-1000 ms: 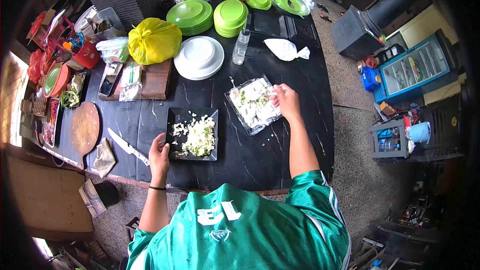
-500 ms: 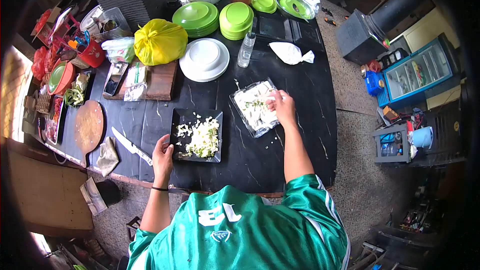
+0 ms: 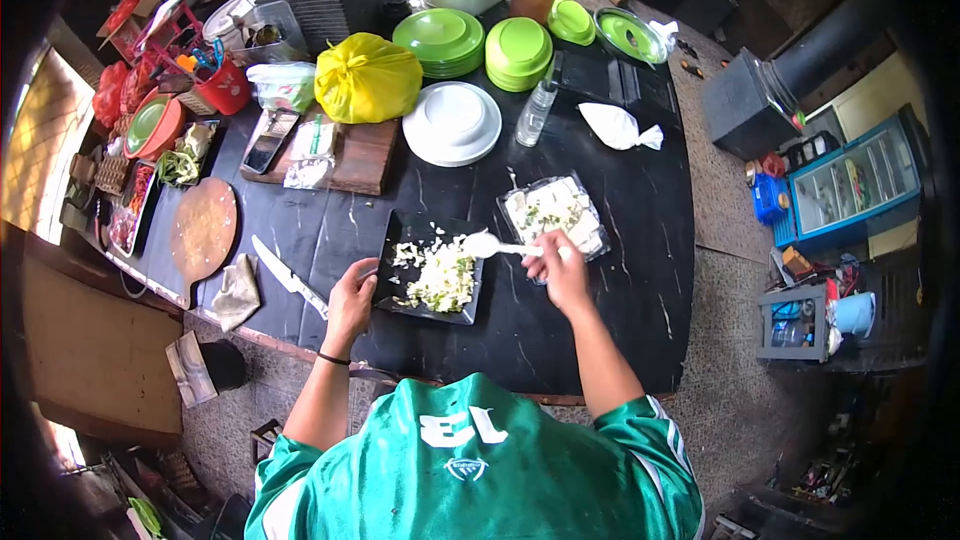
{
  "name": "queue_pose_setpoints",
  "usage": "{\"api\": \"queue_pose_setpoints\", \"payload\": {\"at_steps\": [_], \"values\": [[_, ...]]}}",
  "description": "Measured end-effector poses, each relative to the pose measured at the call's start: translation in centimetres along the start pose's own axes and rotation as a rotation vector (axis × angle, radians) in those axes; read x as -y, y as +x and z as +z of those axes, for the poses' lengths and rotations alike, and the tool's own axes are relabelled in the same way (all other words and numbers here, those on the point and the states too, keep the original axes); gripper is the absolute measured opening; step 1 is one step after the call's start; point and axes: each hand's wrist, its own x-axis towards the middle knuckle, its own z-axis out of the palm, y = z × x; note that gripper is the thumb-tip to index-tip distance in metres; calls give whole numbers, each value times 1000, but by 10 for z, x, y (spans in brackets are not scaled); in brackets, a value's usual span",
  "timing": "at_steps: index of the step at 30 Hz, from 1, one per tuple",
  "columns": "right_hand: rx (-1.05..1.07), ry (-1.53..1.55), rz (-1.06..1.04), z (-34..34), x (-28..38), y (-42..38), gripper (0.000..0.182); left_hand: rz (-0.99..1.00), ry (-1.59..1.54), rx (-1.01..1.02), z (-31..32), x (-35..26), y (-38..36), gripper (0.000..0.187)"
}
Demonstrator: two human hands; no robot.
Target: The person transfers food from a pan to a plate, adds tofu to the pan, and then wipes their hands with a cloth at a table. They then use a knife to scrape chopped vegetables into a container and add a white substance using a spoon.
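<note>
My right hand (image 3: 556,270) grips a white spoon (image 3: 484,244), its bowl above the right edge of a square black plate (image 3: 412,225). Chopped white and pale green vegetable pieces (image 3: 440,278) are heaped on that plate. At the plate's left rim, my left hand (image 3: 352,300) has its thumb and fingers closed on the edge. Just beyond my right hand sits a clear plastic tray (image 3: 594,205) of white chunks (image 3: 545,208) with chopped green bits on top; my forearm and hand lie close to its near edge.
Left of the plate lie a knife (image 3: 285,275), a cloth (image 3: 237,295) and a round wooden board (image 3: 203,230). Farther back are a yellow bag (image 3: 368,80), white plates (image 3: 452,125), green plates (image 3: 440,40), a clear bottle (image 3: 537,112) and a white bag (image 3: 618,127).
My right hand has moved from the tray's chunks toward the black plate, and the white spoon now shows in it. My left hand stays at the plate's rim. The whole view has shifted slightly.
</note>
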Motion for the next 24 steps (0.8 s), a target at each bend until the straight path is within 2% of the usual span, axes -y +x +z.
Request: {"api": "queue_pose_setpoints", "payload": {"at_steps": [2,3,4,5,7,9,10,12,13,14,17,20,21,24], "values": [[94,-8,61,29,-3,-25,30,73,178,15,-14,-10,10,29],[129,-2,52,39,-7,-34,29,144,244,-54,-30,5,26,26],[160,4,43,48,-12,-42,28,186,208,-128,-47,10,43,26],[163,-14,39,55,-16,-48,26,321,103,-199,-67,21,66,24],[152,-28,79,65,-24,-57,25,358,228,-345,-116,8,107,22],[130,24,116,72,-31,-63,23,516,368,-497,-160,7,161,23],[105,29,99,75,-35,-64,23,434,503,-480,-185,10,191,34],[44,43,124,81,-39,-70,20,456,752,-517,-208,3,237,49],[34,63,159,81,-38,-72,19,351,783,-442,-215,-1,254,66],[10,64,154,83,-39,-76,19,370,776,-426,-215,-2,268,66],[-41,65,120,93,-34,-87,19,230,808,-301,-214,6,307,77],[-57,82,124,104,-29,-98,19,191,912,-295,-198,-7,307,74],[-68,84,136,108,-26,-101,19,263,902,-329,-200,3,314,76],[-98,51,132,118,-17,-110,19,256,932,-279,-204,2,323,87]]}}
